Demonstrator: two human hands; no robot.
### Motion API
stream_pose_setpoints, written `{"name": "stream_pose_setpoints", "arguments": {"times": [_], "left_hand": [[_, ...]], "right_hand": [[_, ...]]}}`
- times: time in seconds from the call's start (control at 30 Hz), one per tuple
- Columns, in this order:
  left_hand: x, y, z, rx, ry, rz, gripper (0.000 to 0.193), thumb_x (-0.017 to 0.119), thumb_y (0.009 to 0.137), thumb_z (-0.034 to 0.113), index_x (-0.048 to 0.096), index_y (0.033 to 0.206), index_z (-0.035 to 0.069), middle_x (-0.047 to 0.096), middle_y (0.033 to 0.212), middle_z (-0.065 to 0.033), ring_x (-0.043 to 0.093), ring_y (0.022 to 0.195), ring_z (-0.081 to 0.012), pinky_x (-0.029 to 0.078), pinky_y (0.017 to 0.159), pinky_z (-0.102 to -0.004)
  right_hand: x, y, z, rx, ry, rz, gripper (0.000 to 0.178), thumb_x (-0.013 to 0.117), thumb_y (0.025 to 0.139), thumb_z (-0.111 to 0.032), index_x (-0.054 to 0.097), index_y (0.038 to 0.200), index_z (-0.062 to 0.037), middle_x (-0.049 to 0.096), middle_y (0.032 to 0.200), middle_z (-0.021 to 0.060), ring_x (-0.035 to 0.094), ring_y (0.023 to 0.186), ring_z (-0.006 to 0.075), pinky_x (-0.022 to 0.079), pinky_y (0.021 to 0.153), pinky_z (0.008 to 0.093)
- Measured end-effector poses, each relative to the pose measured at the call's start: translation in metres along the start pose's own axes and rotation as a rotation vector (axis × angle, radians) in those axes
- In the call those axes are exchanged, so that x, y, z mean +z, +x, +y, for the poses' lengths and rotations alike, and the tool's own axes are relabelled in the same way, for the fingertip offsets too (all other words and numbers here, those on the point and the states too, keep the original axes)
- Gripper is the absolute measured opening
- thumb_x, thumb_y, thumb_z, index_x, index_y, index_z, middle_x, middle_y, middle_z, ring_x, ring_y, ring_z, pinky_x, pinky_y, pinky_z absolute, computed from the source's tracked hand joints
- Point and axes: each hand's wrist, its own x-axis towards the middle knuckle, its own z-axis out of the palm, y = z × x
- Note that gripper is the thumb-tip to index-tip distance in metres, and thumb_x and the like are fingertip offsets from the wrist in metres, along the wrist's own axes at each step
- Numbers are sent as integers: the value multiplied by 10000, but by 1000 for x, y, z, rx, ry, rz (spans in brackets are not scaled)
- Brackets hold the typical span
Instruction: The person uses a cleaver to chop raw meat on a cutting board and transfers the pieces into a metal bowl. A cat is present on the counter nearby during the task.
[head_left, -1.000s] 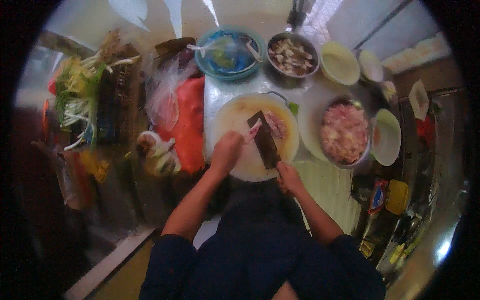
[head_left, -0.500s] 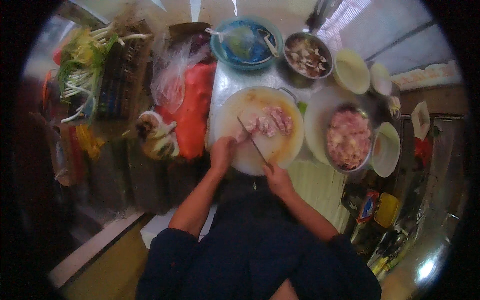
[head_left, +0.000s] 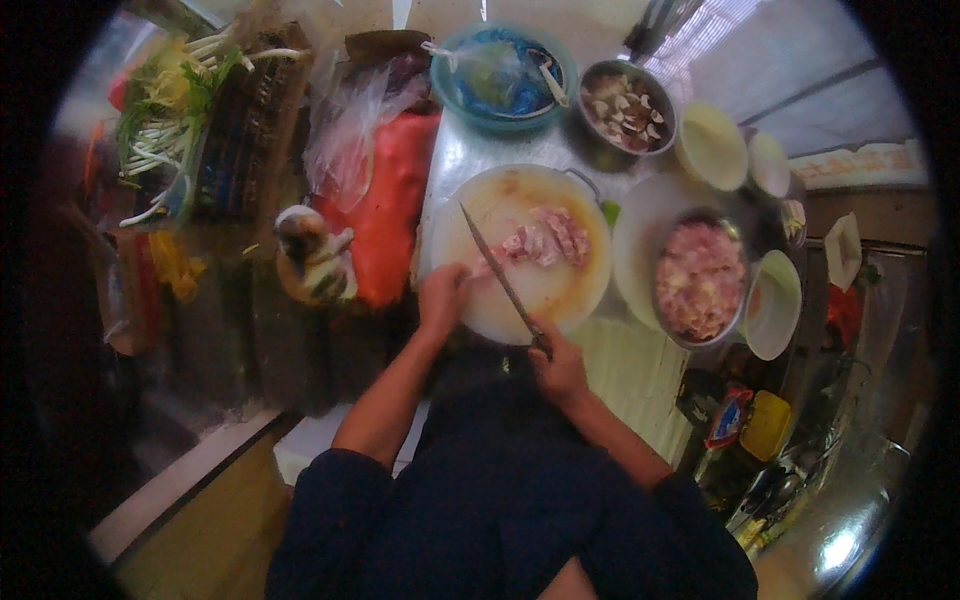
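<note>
A round, stained cutting board (head_left: 478, 318) lies on the metal table in front of me. My right hand (head_left: 558, 368) is closed round the handle of a long knife (head_left: 497, 268), whose blade slants up and left over the board. At the board's left edge my left hand (head_left: 443, 297) is closed on the near end of a strip of raw meat (head_left: 483, 272). The blade crosses the strip just right of those fingers. Beyond the blade, several cut pieces of meat (head_left: 548, 240) form a row toward the board's right side.
Right of the board stands a metal bowl of cut meat (head_left: 700, 280), with pale green bowls (head_left: 712, 147) around it. A pot of mushroom pieces (head_left: 627, 108) and a blue-green basin (head_left: 503, 120) are behind. Left are a red bag (head_left: 397, 200), a cat (head_left: 318, 252) and a crate of spring onions (head_left: 155, 160).
The knife has lifted and its tip has swung up and left. My left hand stays on the meat. The whole view has shifted slightly.
</note>
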Motion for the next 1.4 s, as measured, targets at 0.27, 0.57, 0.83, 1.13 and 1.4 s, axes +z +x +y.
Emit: {"name": "stream_pose_setpoints", "arguments": {"times": [0.27, 0.57, 0.83, 1.13, 1.4], "left_hand": [[-8, 9, 18, 9, -9, 7, 169, 730, 877, 32, 745, 1044, 14, 770, 967, -171, 764, 919, -296, 588, 810, -395], [-17, 52, 54, -17, -253, -359, 328, 719, 955, 107, 727, 1278, 51, 767, 1191, -137, 759, 1026, -243, 605, 874, -382], [-37, 118, 72, 98, -89, -186, 296, 696, 933, 117, 753, 1216, 52, 776, 1159, -162, 772, 1024, -292, 604, 890, -398], [55, 156, 122, 451, 355, -376, 231, 728, 895, 266, 737, 975, 49, 731, 983, -196, 704, 916, -415, 552, 808, -520], [77, 165, 114, 258, 467, -474, 351, 744, 866, 360, 728, 998, 35, 747, 928, -221, 725, 896, -412, 566, 805, -512]], "right_hand": [[-11, -2, 43, 401, -166, -50, 435, 575, 1057, -399, 673, 1267, -31, 724, 947, 252, 708, 905, 449, 541, 801, 504], [-46, -17, 20, 329, -103, 36, 381, 601, 1051, -352, 680, 1239, -30, 724, 890, 237, 713, 861, 440, 539, 795, 491], [-15, -9, 43, 239, -125, -210, 416, 582, 1045, -430, 679, 1237, -75, 735, 1004, 272, 690, 962, 493, 535, 864, 564], [-37, 17, 49, 357, -331, -124, 481, 528, 1043, -523, 653, 1276, -122, 738, 978, 259, 691, 945, 499, 533, 849, 608], [-25, 13, 41, 403, -281, -188, 496, 542, 1038, -493, 583, 1375, -131, 725, 956, 273, 685, 911, 508, 542, 815, 597]]}}
